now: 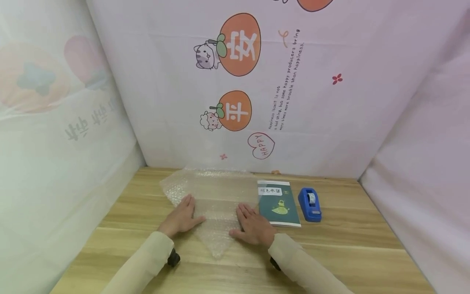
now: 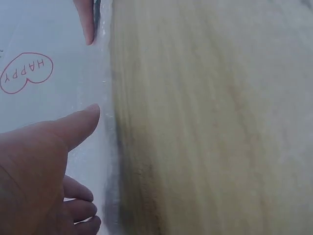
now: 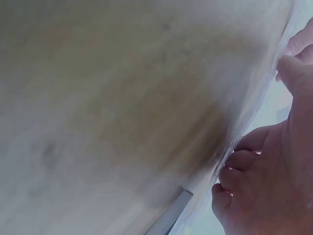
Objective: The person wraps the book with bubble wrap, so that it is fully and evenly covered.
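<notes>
We see the wrap point(image 1: 220, 196) at the lower middle of the head frame, spread between the left hand point(image 1: 182, 216) and the right hand point(image 1: 255, 226) and reaching above both; one corner points to the bottom edge, and we make out no clear long axis. Its right side overlaps the left edge of the book point(image 1: 280, 209), nearer the right hand. Both hands rest on the wrap, fingers extended, gripping nothing.
</notes>
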Demonstrator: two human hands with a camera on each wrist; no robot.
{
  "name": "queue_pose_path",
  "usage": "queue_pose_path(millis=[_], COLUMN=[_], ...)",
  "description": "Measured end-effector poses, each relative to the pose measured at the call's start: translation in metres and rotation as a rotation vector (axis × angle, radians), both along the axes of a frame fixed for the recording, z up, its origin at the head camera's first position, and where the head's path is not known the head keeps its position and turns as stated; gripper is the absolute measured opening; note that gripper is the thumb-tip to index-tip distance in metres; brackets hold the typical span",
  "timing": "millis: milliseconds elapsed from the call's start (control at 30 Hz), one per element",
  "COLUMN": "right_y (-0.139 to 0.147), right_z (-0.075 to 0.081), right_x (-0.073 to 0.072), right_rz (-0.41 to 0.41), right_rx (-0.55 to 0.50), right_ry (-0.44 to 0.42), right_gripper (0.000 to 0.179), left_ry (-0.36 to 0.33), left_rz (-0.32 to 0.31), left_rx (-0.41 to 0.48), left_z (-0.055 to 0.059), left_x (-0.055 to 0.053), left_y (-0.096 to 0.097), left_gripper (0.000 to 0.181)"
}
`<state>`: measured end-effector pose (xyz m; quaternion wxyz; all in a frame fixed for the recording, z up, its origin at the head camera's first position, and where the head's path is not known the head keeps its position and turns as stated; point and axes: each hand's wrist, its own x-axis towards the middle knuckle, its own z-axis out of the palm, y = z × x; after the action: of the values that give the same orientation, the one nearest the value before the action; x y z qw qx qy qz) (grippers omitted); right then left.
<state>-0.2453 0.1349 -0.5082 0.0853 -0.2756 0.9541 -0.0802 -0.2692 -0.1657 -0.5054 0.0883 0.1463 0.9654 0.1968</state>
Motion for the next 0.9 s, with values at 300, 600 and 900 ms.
queue_pose_path(millis=[300, 600, 900], right_y=[0.022, 0.062, 0.106], right_z=[0.016, 0.044, 0.064], right_x=[-0.004, -0.004, -0.001], right_rz=[-0.026, -0.139, -0.239], right_rx=[-0.08, -0.149, -0.248], right_ry=[-0.019, -0.097, -0.152], right_gripper=[0.095, 0.093, 0.093], left_ry=[0.051, -0.033, -0.12], left_rz=[-0.054, -0.141, -0.18], left_rx=[0.035, 0.162, 0.27], left_z=[0.015, 0.039, 0.049], left_x=[0.004, 0.002, -0.001], left_y=[0.01, 0.047, 0.106], left_gripper=[0.089, 0.088, 0.079])
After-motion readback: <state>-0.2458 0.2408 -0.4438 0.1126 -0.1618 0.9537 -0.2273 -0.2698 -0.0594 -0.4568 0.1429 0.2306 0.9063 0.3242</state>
